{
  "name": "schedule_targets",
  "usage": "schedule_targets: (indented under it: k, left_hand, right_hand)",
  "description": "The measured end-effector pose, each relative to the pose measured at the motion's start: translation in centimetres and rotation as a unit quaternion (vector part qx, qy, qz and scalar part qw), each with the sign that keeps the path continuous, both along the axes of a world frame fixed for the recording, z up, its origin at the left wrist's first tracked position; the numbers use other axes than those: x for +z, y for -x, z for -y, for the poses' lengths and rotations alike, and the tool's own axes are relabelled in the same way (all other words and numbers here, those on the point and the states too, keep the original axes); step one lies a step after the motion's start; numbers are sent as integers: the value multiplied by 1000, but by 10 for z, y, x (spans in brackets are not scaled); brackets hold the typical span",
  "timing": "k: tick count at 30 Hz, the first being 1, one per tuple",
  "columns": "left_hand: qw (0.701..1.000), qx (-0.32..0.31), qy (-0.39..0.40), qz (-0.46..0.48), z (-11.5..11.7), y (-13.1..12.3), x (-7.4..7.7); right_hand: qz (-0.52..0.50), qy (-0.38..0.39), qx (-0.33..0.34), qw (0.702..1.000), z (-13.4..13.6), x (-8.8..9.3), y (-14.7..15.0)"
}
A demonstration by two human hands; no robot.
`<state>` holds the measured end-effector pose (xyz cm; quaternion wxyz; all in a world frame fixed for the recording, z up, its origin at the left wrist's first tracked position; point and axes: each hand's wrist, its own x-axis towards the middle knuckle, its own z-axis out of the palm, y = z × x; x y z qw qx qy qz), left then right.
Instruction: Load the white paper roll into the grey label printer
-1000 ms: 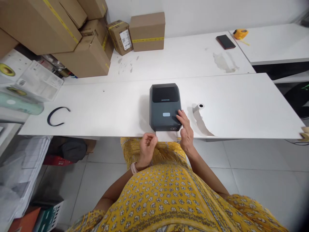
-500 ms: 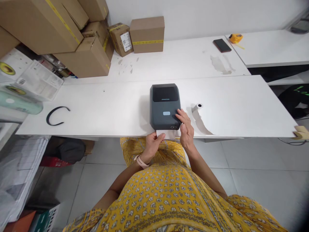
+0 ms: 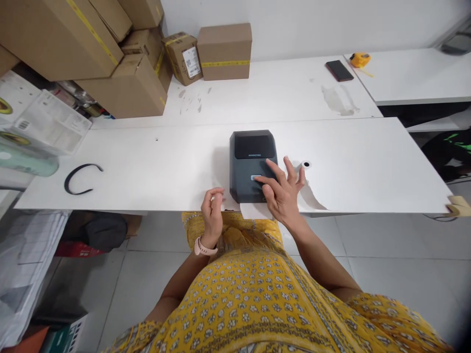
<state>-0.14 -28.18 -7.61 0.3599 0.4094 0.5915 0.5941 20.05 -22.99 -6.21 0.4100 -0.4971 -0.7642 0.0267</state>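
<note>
A dark grey label printer [image 3: 253, 152] sits near the front edge of the white table [image 3: 165, 166]. My right hand [image 3: 282, 191] rests over its front right, fingers spread, with the index fingertip on the pale button [image 3: 255, 177]. A white label strip [image 3: 253, 211] sticks out of the printer's front over the table edge. Just left of the printer, my left hand [image 3: 212, 210] hovers at the table edge. Its fingers are pinched together, and I cannot make out what is between them, if anything. A pink watch is on that wrist.
A small paper roll core [image 3: 305, 164] with a loose strip lies right of the printer. A black C-shaped band [image 3: 81, 176] lies at the left. Cardboard boxes [image 3: 121, 73] are stacked at the back left. A phone [image 3: 339, 70] and a yellow tape measure [image 3: 358, 60] lie far right.
My left hand let go of the label strip and moved left, fingers pinched. My right hand shifted from the printer's right side onto its top, index finger now on the button.
</note>
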Motion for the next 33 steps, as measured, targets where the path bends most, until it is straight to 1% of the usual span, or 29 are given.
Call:
schedule_targets:
  k: [2, 4, 7, 9, 11, 14, 16, 18, 21, 24, 26, 27, 29, 31, 33]
  left_hand:
    - [1000, -15, -22, -7, -6, -6, 2]
    - [999, -42, -26, -8, -10, -13, 5]
    - [998, -65, -15, 10, -12, -20, 5]
    - [998, -66, -11, 16, -13, -22, 5]
    - [997, -65, -16, 25, -13, -23, 6]
    - [998, -51, -31, 36, -13, -26, 10]
    - [998, -40, -40, 35, -13, -27, 14]
    - [997, -37, -54, 33, -16, -28, 20]
    - [993, -48, -99, 45, -28, -24, 31]
    - [985, -43, -155, 61, -49, -17, 41]
    - [984, -29, -166, 53, -61, -13, 42]
    - [986, -22, -161, 43, -65, -12, 39]
    - [992, -12, -126, 13, -69, -10, 28]
    - [997, -5, -74, -20, -68, -9, 12]
    - [999, 1, -32, -42, -66, -9, -3]
  right_hand:
    - [2, 1, 2, 1000, 0, 1, -1]
    - [-13, 18, 20, 1000, 3, 0, -4]
    - [-93, 62, 56, 992, 7, -8, -13]
    - [-165, 92, 54, 981, 10, -18, -19]
    - [-212, 125, 45, 968, 10, -29, -21]
    - [-232, 167, 54, 957, 11, -40, -19]
    - [-225, 173, 60, 957, 11, -39, -17]
    - [-211, 160, 69, 962, 8, -31, -18]
    - [-195, 111, 84, 971, -7, -6, -19]
    - [-184, 33, 95, 978, -42, 27, -16]
    - [-193, -21, 105, 975, -73, 49, -11]
    - [-205, -44, 110, 972, -90, 59, -7]
    - [-222, -71, 108, 966, -123, 77, -3]
    - [-222, -69, 93, 968, -157, 90, -1]
    - [-223, -51, 84, 970, -192, 96, -2]
